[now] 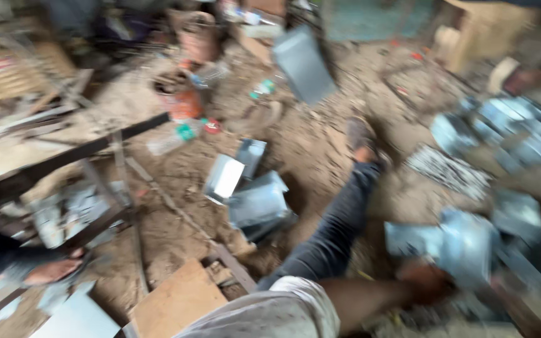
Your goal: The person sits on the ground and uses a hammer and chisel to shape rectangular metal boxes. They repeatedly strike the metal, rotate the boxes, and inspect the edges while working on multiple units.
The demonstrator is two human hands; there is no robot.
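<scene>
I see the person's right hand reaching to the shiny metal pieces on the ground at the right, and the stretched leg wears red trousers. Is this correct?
Not quite: the head view shows the stretched leg in dark blue-grey trousers, not red. The rest holds: the right hand reaches to the shiny metal pieces on the ground at the right.

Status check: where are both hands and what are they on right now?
Right hand down on bent grey sheet-metal pieces, grip blurred. Left hand low by dark metal frame, grip unclear. Outstretched leg in dark trousers lies between.
</scene>
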